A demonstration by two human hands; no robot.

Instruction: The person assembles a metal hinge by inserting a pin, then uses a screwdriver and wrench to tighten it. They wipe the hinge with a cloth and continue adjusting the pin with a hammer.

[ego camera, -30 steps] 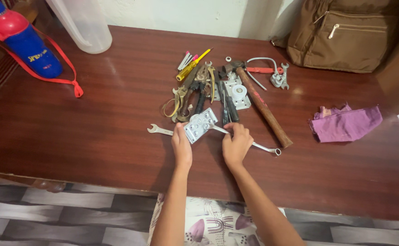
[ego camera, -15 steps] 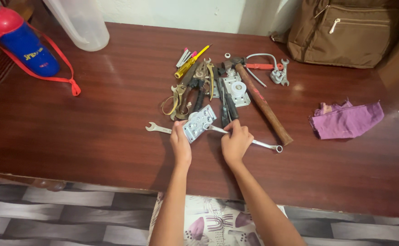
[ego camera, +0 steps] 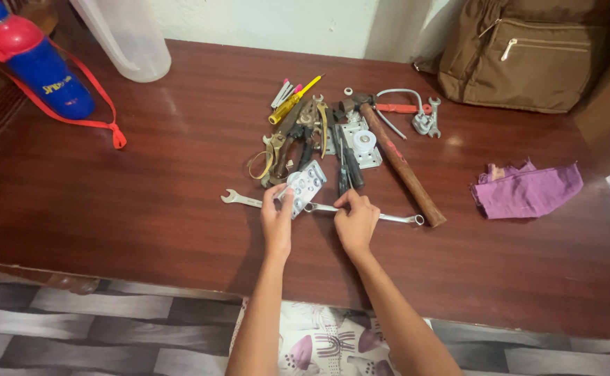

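Head view: at centre frame, both hands lay palm-down on the dark wooden counter [ego camera: 110, 209]; left hand [ego camera: 277, 223] pinched a perforated grey metal plate [ego camera: 303, 186], right hand [ego camera: 356, 223] pinched a slim silver wrench [ego camera: 388, 218].

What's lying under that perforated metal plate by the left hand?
The perforated metal plate partly covers a combination wrench whose open end sticks out left. The left hand hides the rest, and the table directly beneath can't be seen.
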